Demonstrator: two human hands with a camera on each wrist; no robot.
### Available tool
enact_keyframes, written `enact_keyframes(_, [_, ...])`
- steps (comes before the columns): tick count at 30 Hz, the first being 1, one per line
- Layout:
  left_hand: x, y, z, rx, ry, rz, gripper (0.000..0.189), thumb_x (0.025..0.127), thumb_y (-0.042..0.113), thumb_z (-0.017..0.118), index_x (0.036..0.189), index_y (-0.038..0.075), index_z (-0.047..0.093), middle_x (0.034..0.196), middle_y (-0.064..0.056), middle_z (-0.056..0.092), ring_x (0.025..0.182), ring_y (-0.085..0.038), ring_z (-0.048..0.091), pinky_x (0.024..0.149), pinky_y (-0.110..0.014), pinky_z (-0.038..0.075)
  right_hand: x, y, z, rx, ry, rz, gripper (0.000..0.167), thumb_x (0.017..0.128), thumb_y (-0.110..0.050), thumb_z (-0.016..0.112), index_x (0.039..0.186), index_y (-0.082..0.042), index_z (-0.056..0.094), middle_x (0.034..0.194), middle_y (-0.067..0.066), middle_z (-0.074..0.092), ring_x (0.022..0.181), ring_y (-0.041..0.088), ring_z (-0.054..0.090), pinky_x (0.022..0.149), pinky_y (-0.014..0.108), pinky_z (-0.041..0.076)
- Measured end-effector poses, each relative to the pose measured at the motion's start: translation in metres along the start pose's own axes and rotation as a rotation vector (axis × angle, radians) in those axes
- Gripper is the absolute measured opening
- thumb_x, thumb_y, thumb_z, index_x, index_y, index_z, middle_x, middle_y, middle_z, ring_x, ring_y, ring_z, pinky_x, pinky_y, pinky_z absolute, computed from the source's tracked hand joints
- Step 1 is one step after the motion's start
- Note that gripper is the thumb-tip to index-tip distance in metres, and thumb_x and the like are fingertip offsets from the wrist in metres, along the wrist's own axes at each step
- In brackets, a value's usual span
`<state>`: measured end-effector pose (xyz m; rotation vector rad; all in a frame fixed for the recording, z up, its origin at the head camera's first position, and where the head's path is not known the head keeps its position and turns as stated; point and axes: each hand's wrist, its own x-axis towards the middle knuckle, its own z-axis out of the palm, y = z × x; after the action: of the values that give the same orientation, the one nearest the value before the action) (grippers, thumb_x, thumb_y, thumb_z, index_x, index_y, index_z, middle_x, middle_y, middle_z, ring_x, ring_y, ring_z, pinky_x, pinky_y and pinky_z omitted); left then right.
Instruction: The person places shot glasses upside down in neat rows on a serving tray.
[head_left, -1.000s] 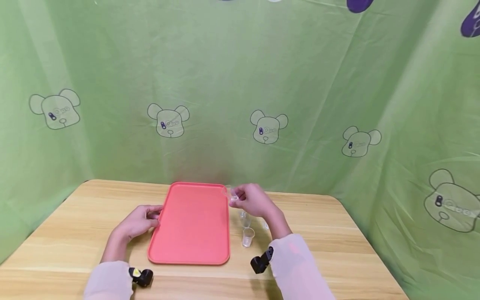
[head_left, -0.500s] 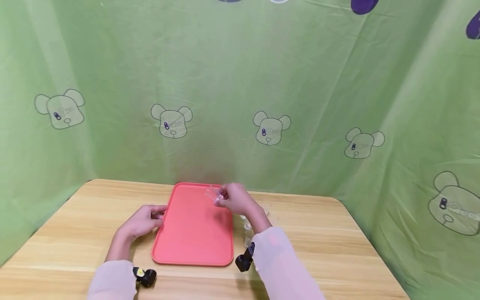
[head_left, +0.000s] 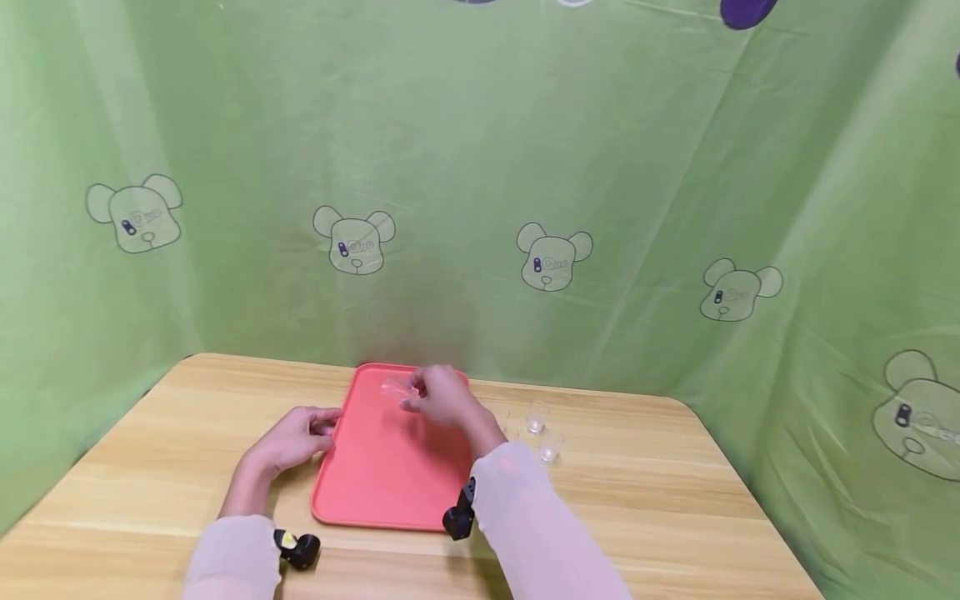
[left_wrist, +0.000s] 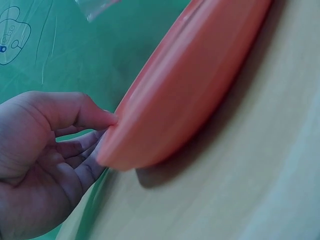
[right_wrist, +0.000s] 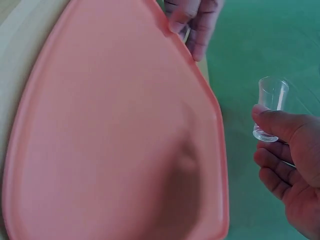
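Observation:
A red tray (head_left: 375,479) lies on the wooden table in the head view. My left hand (head_left: 296,437) pinches its left edge; in the left wrist view the thumb presses the rim and the other fingers reach around its outside and beneath. Over the far part of the tray, my right hand (head_left: 444,400) holds a small clear plastic cup (right_wrist: 273,95) between thumb and fingers near its base. The cup is tilted in the head view, its mouth pointing left, and it is apart from the tray. A shadow of the hand falls on the tray.
Several clear cups stand on the table to the right of the tray, among them a far cup (head_left: 536,418) and a nearer cup (head_left: 551,449); others are partly hidden by the right arm. A green curtain (head_left: 450,167) hangs behind the wooden table (head_left: 675,500).
My right hand has moved left with the clear cup, from the tray's right edge to over its far part. The left hand stays at the tray's left edge.

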<state>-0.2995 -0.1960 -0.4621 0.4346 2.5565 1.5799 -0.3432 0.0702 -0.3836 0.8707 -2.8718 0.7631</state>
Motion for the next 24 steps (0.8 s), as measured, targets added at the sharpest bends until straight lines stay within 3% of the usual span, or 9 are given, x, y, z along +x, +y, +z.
enact_keyframes(7, [0.001, 0.000, -0.001, -0.005, 0.001, 0.008, 0.061, 0.082, -0.009, 0.060, 0.141, -0.017, 0.048, 0.128, -0.028, 0.064, 0.105, -0.030, 0.062, 0.077, -0.026, 0.053, 0.010, 0.000, 0.019, 0.019, 0.005, 0.030, 0.011, 0.091, -0.016, 0.076, 0.095, -0.007, 0.072, 0.083, -0.002, 0.063, 0.077, 0.012, 0.054, 0.072, 0.025, 0.047])
enact_keyframes(15, [-0.001, -0.003, 0.002, -0.017, 0.010, -0.008, 0.061, 0.082, -0.009, 0.061, 0.141, -0.017, 0.048, 0.129, -0.028, 0.063, 0.104, -0.029, 0.061, 0.075, -0.026, 0.052, 0.011, 0.001, 0.041, 0.077, 0.033, 0.109, 0.008, 0.093, -0.016, 0.073, 0.095, -0.008, 0.070, 0.075, -0.001, 0.059, 0.066, 0.013, 0.050, 0.060, 0.024, 0.043])
enact_keyframes(24, [0.001, -0.001, -0.001, -0.027, -0.003, 0.010, 0.062, 0.082, -0.010, 0.060, 0.142, -0.018, 0.046, 0.128, -0.029, 0.063, 0.105, -0.030, 0.061, 0.075, -0.026, 0.053, 0.015, -0.003, 0.054, 0.101, 0.130, 0.085, 0.015, 0.092, -0.012, 0.071, 0.081, -0.011, 0.061, 0.070, -0.004, 0.052, 0.067, 0.010, 0.048, 0.064, 0.023, 0.041])
